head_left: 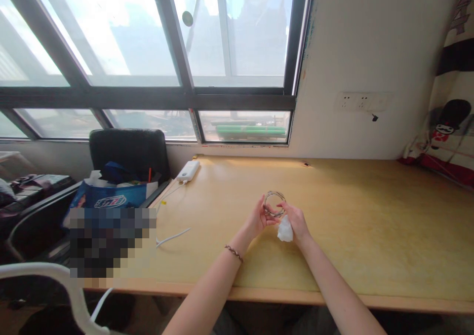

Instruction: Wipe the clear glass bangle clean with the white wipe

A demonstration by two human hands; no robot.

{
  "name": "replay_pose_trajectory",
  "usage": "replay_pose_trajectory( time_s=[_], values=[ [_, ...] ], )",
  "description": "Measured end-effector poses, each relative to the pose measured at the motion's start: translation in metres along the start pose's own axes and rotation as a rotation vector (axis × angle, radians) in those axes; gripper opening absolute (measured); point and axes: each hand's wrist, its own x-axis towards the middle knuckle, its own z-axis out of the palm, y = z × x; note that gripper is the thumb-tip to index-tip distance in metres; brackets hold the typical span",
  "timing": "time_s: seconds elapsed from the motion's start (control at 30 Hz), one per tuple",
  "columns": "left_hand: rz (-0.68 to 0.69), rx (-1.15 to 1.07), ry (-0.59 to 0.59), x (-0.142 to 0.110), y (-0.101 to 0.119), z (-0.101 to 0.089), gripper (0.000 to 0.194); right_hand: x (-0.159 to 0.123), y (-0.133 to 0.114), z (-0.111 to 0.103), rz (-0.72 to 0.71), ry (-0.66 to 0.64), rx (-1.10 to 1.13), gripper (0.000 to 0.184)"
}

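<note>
Over the middle of the wooden desk (351,226), both my hands hold a thin silvery ring, perhaps a bangle (274,203). My left hand (257,220) pinches its left side with closed fingers; a braided bracelet circles that wrist. My right hand (296,221) touches the ring's right side and also clutches a crumpled white tissue or cloth (285,230) under its palm. The ring is lifted slightly above the desk.
A white power bank (188,170) with a white cable (172,237) lies at the desk's left back. A black chair (129,152) piled with bags stands left of the desk. A wall socket (361,101) sits on the white wall; windows run behind.
</note>
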Motion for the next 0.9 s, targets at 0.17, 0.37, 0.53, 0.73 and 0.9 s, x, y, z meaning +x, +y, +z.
replay_pose_trajectory(
  time_s=[0.17,0.37,0.53,0.73,0.9],
  values=[
    [0.151,0.026,-0.012,-0.002,-0.003,0.005,0.039,0.002,-0.003,0.002,0.026,0.035,0.06,0.041],
    [0.328,0.104,0.035,-0.002,-0.008,0.01,0.025,0.021,0.012,-0.018,-0.111,0.317,0.114,0.035],
    [0.269,-0.011,0.042,0.0,-0.008,0.008,0.026,0.02,0.01,-0.024,-0.491,0.557,-0.025,0.022],
    [0.203,-0.022,-0.08,-0.004,-0.008,0.012,0.026,-0.01,-0.005,0.002,-0.708,0.105,-0.615,0.01],
    [0.171,-0.071,-0.142,-0.007,-0.008,0.013,0.025,-0.007,-0.001,-0.002,-0.854,0.212,-0.829,0.018]
  ],
)
